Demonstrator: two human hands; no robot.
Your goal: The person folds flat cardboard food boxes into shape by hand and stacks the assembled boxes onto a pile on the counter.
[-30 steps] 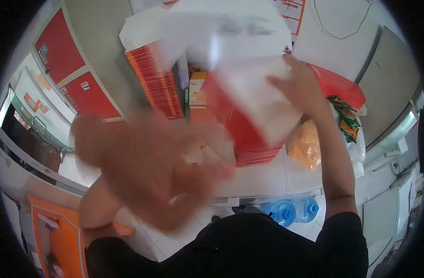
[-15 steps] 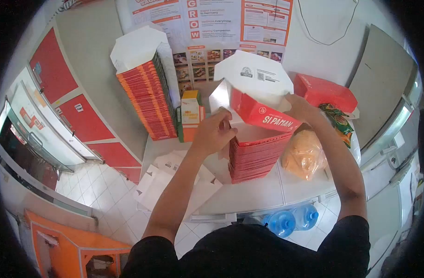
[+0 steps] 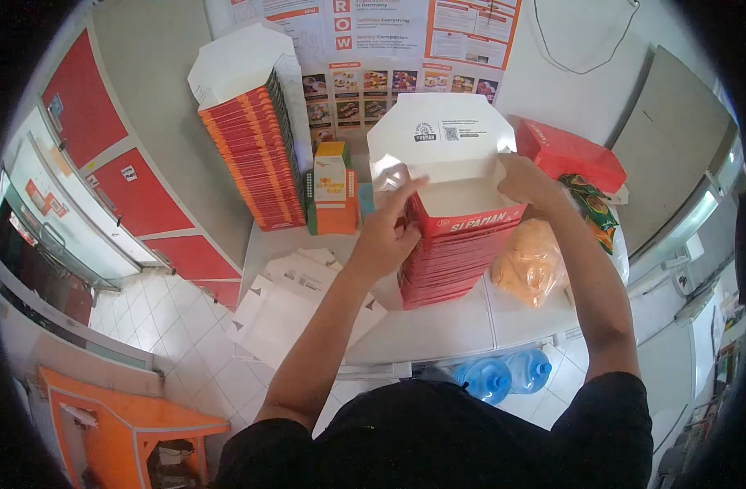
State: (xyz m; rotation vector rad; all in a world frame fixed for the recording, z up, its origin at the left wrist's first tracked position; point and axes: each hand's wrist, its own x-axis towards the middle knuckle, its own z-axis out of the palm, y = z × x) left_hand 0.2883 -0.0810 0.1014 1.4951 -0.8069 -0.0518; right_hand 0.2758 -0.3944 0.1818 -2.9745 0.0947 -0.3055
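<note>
A red-and-white paper food box (image 3: 462, 200) sits on a tall stack of nested red boxes (image 3: 442, 273), its printed white lid standing raised at the back. My left hand (image 3: 387, 239) is at the box's left front corner, thumb and index finger bent around the side wall. At the right side, my right hand (image 3: 528, 181) has its fingers curled over the wall, with the fingertips partly hidden inside the box.
A taller stack of orange-red boxes (image 3: 255, 159) stands at the back left beside a small yellow carton (image 3: 330, 173). Flat white cardboard (image 3: 279, 306) lies at the front left. An orange-filled plastic bag (image 3: 529, 265), green packet (image 3: 591, 208) and red box (image 3: 568, 155) are at right.
The top box has come down onto the stack and its tilted front now sits level. Both hands have moved with it, staying at its sides.
</note>
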